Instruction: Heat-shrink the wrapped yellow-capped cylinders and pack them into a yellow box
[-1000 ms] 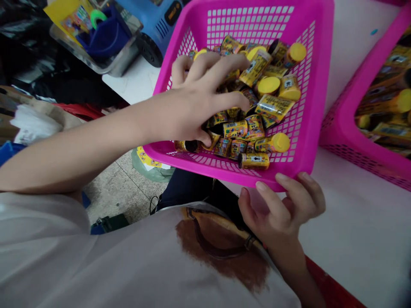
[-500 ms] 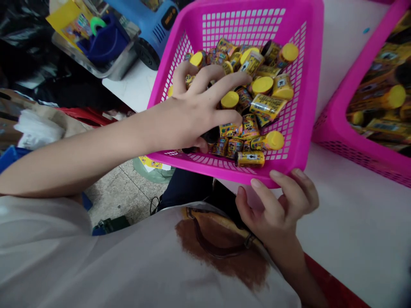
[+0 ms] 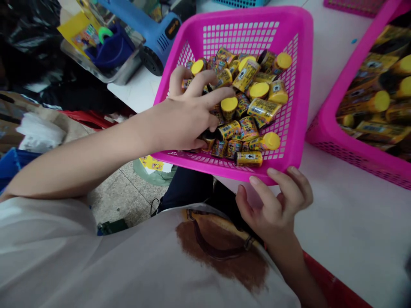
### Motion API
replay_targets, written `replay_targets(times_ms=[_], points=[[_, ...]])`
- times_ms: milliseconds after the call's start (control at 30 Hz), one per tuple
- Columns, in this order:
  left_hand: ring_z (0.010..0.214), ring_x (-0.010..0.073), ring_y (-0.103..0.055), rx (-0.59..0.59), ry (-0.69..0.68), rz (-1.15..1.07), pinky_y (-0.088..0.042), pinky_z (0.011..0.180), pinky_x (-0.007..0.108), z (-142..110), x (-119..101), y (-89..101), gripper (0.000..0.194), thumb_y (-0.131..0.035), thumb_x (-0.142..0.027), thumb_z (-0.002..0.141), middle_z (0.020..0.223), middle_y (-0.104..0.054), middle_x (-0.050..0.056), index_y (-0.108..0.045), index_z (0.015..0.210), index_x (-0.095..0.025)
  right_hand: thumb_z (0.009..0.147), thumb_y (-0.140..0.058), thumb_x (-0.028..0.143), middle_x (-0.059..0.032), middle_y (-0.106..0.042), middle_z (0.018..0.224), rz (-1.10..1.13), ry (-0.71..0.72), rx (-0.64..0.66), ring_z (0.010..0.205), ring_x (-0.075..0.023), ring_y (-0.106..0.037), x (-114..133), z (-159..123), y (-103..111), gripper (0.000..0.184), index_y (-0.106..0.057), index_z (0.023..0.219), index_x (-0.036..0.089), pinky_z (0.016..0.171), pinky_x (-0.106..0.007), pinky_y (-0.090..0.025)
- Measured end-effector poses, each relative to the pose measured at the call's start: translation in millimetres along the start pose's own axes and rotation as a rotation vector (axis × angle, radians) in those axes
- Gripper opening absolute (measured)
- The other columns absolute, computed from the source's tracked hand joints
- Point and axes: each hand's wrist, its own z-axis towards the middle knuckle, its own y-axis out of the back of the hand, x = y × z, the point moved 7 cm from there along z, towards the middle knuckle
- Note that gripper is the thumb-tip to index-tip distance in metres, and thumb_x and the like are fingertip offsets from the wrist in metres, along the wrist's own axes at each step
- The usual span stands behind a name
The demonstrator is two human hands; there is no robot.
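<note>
A pink basket (image 3: 303,85) at the upper centre of the frame holds small yellow tubs (image 3: 263,109) (round ends showing on several). The left hand (image 3: 188,117) bends its fingers over them; whether it grips one, I cannot tell. The right hand (image 3: 276,209), lower right, loosely open, has fingertips against the basket.

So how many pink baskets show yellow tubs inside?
2. The near basket, left hand inside, and the side basket at the right edge, partly cut off. The pink edge at top may be another; its contents are unclear.
</note>
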Motion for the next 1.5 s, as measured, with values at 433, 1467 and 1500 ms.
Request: replay_targets(times_ms=[433, 1467, 1500], points=[[0.156, 0.0494, -0.026, -0.031, 0.036, 0.046, -0.018, 0.124, 0.074, -7.1, -1.0, -11.2, 0.019, -0.083, -0.035, 0.079, 0.164, -0.049, 0.005, -0.084, 0.096, -0.027, 0.081, -0.078, 0.011, -0.0126, -0.060, 0.128, -0.008, 0.008, -0.060, 0.144, -0.0283, -0.048, -1.2, -1.4, -4.5, 0.049, -0.061, 0.126, 0.016, 0.117, -0.046, -0.051], [0.074, 0.0152, -0.081, -1.040, -0.041, -1.259, -0.073, 0.072, 0.027, -103.4, -14.7, 49.4, 0.032, -0.089, -0.037, 0.087, 0.096, -0.080, -0.003, -0.070, 0.111, -0.026, 0.085, -0.079, 0.015, -0.0154, -0.060, 0.125, -0.048, 0.079, -0.143, 0.138, -0.0309, -0.054, -6.7, -2.6, -11.8, 0.043, -0.061, 0.123, 0.014, 0.116, -0.048, -0.050], [0.078, 0.0161, -0.082, -1.053, -0.044, -1.249, -0.073, 0.073, 0.028, -104.4, -15.3, 50.0, 0.031, -0.089, -0.035, 0.087, 0.098, -0.080, -0.002, -0.070, 0.110, -0.026, 0.085, -0.080, 0.015, -0.0156, -0.060, 0.125, -0.046, 0.080, -0.142, 0.137, -0.0311, -0.054, -6.7, -2.7, -11.8, 0.043, -0.061, 0.123, 0.013, 0.116, -0.048, -0.050]])
